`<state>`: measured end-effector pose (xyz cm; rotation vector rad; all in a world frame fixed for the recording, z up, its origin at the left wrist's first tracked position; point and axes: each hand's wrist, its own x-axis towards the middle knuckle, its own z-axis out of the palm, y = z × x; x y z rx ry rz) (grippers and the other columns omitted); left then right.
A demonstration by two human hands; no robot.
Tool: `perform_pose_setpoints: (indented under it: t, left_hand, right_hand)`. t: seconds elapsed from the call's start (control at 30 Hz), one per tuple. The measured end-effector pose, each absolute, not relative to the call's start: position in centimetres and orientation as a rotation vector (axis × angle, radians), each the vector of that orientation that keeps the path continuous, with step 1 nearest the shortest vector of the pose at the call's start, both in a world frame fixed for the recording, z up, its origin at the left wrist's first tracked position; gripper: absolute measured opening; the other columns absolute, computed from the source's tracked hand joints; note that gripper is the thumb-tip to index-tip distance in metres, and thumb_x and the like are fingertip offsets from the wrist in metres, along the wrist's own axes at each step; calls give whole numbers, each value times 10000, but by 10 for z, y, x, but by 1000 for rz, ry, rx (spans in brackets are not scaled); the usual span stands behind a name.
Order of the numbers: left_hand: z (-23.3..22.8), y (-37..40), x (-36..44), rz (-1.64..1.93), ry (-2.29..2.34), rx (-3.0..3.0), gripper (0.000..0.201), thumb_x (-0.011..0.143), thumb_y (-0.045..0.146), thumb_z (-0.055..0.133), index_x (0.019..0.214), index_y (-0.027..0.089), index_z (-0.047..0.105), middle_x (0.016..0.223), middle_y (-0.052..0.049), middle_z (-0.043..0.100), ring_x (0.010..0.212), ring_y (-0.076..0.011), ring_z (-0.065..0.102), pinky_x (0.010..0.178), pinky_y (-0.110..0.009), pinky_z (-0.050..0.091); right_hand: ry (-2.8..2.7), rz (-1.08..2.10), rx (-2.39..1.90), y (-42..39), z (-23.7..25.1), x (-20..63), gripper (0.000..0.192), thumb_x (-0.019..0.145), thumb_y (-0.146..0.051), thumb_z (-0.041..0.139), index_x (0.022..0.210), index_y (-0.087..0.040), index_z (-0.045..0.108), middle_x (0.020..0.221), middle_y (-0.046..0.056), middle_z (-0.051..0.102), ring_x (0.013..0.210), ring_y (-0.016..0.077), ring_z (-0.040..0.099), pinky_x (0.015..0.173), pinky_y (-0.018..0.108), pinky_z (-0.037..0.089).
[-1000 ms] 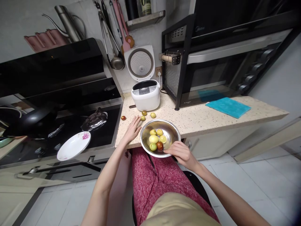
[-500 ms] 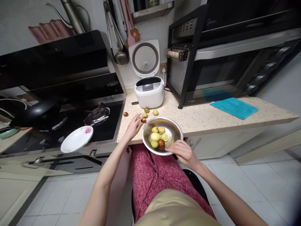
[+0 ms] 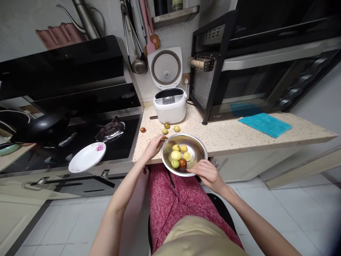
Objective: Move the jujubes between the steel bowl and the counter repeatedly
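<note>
A steel bowl (image 3: 199,145) sits at the counter's front edge, partly over my lap. It holds several yellow-green fruits (image 3: 176,155) and one red-brown fruit (image 3: 182,163). My right hand (image 3: 207,172) grips the bowl's near rim. My left hand (image 3: 154,145) lies on the counter just left of the bowl, its fingertips pinched on a small reddish fruit (image 3: 164,138) right at the rim. Three loose green fruits (image 3: 167,125) and a red one (image 3: 143,129) lie on the counter behind my left hand.
A white rice cooker (image 3: 170,106) with its lid up stands behind the fruits. To the right are an oven on a black rack (image 3: 253,81) and a teal cloth (image 3: 265,124). A white plate (image 3: 87,157) rests on the black cooktop's front edge, with a pan (image 3: 39,124) further left.
My left hand has pulled back from the loose fruits toward the bowl's rim and closed its fingers on the small reddish fruit. The right hand stays on the bowl.
</note>
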<state>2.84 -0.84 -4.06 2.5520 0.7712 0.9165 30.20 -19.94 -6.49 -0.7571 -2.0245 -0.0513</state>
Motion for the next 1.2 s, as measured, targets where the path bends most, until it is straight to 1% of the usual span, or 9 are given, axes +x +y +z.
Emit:
perform_pose_setpoints:
  t: [0.13,0.23,0.37,0.47,0.53,0.6,0.73,0.87,1.2]
  left_hand:
    - [-41,-8,28,929,750,2571,318,1070,269,451,1333,192,611,1288,-152,639,1197,-263,655,1055,-459,545]
    - [-34,-9,27,1037,775,2503,296,1068,295,484,1298,199,645,1239,-134,645,1160,-242,658,1028,-431,570]
    - [-6,-24,30,1293,828,2343,277,1061,342,527,1259,203,662,1205,-107,644,1110,-215,669,950,-379,617]
    - [19,-51,38,1341,767,2352,284,1064,345,532,1287,222,655,1230,-101,639,1133,-215,663,950,-368,622]
    - [30,-73,46,1219,662,2429,288,1068,325,524,1310,230,648,1255,-105,638,1142,-217,662,963,-372,615]
    - [33,-91,55,963,524,2550,311,1075,307,507,1354,243,628,1253,-101,653,1162,-228,662,1012,-403,592]
    - [23,-108,69,603,401,2697,313,1076,311,494,1340,232,640,1246,-106,678,1146,-254,679,971,-422,591]
    - [13,-108,76,523,409,2736,278,1061,332,528,1261,212,678,1200,-101,703,1150,-263,676,997,-432,560]
    - [8,-107,77,511,376,2704,259,1046,338,563,1225,221,708,1239,-107,689,1221,-266,648,1063,-452,523]
  right_hand:
    - [-2056,-72,-752,-199,-60,302,396,1011,-53,489,1311,-228,681,977,51,796,838,182,717,816,383,539]
    - [-2064,-76,-747,-200,-55,302,398,1007,-46,486,1301,-223,687,970,53,797,832,181,718,817,378,545]
    - [-2051,-89,-746,-201,-54,301,382,996,-21,487,1254,-203,703,961,55,795,832,177,716,821,370,546]
    - [-2049,-97,-742,-201,-56,299,369,1002,-33,483,1245,-197,706,960,60,795,833,181,718,807,372,547]
    - [-2046,-96,-742,-200,-59,298,368,1009,-52,479,1259,-204,703,965,61,796,836,182,722,803,374,549]
    - [-2040,-95,-749,-200,-61,297,358,1018,-67,480,1261,-208,701,963,61,797,842,183,724,805,378,547]
    - [-2041,-91,-765,-201,-62,295,312,1029,-89,500,1234,-204,706,951,54,797,845,181,724,803,378,535]
    - [-2055,-92,-767,-201,-61,295,313,1024,-88,504,1233,-202,707,960,49,797,856,175,722,808,367,531]
    - [-2066,-76,-769,-202,-67,296,344,1023,-99,495,1273,-217,698,990,52,796,889,175,732,834,369,538]
